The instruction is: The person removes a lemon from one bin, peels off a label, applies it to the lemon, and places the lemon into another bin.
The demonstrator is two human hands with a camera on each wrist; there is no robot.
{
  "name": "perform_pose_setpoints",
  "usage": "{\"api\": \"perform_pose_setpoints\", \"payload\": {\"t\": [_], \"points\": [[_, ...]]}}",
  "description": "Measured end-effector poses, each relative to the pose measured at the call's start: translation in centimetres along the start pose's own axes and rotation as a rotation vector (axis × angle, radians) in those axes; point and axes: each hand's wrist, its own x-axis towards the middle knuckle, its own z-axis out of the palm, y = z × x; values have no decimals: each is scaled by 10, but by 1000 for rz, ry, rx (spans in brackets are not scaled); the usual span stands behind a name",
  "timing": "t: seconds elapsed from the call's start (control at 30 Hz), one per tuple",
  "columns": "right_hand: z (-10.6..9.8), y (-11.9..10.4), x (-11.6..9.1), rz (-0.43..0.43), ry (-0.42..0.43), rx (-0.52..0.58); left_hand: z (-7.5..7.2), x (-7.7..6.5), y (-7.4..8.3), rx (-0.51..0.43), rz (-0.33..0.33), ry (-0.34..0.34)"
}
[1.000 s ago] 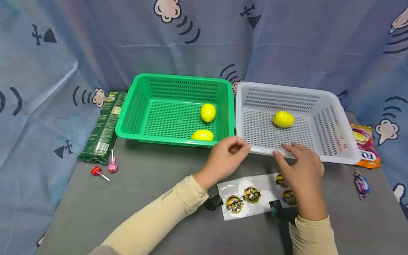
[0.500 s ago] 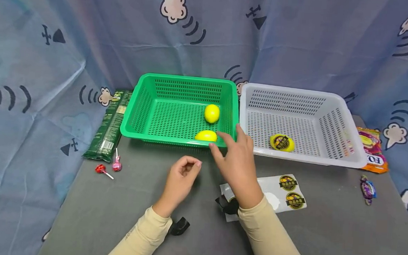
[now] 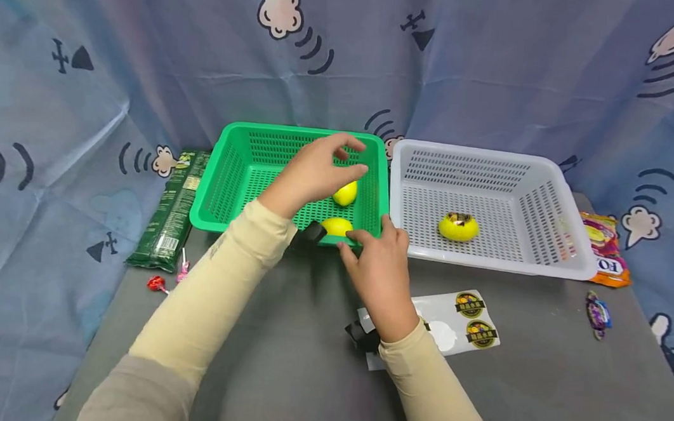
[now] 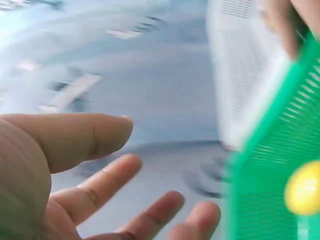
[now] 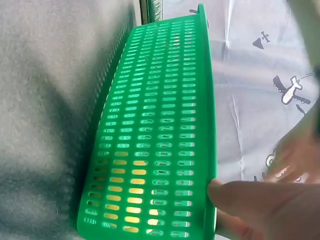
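Observation:
My left hand (image 3: 319,168) hovers over the green basket (image 3: 290,129) with thumb and fingers apart, holding nothing. Below it are two lemons: the back lemon (image 3: 345,193) and the front lemon (image 3: 337,226), which lies by the near wall. At the basket's front rim, near the right corner, my right hand (image 3: 381,270) grips the edge. In the right wrist view its thumb (image 5: 240,195) lies against the outside of the rim, with fingers on the inner side. A lemon with a dark round sticker (image 3: 458,227) lies in the white basket (image 3: 483,264).
A sticker sheet (image 3: 450,343) lies partly under my right wrist. Left of the baskets are a green packet (image 3: 171,218) and two lollipops (image 3: 156,283). On the right are an orange snack bag (image 3: 608,250) and a purple wrapped candy (image 3: 597,315). A patterned cloth (image 3: 345,58) hangs behind.
The stickered lemon has rolled forward in the white basket, its sticker turning into view. My right hand moved left to the green basket's rim; my left hand pulled back, then rose over that basket.

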Motion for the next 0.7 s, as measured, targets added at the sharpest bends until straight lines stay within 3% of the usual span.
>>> {"api": "perform_pose_setpoints", "payload": {"t": [0.1, 0.2, 0.27, 0.37, 0.47, 0.57, 0.63, 0.7], "points": [[-2, 1, -1, -3, -1, -16, 12, 46, -8, 61, -73, -106], [-4, 2, -1, -14, 0, -25, 30, 82, -29, 112, -175, -192], [-2, -1, 0, -22, -2, -24, 39, 96, -44, 128, -235, -234], [-1, -2, 0, -27, 0, -22, 52, 104, -60, 133, -246, -253], [0, -2, 1, -29, 5, -29, 58, 100, -65, 80, -201, -206], [-1, -1, 1, -38, 8, -42, 49, 84, -59, -19, -115, -88], [-2, 1, 1, -50, 14, -56, 37, 62, -50, -93, -45, 5], [-4, 2, 1, -63, 21, -65, 27, 31, -40, -160, 22, 81]]}}
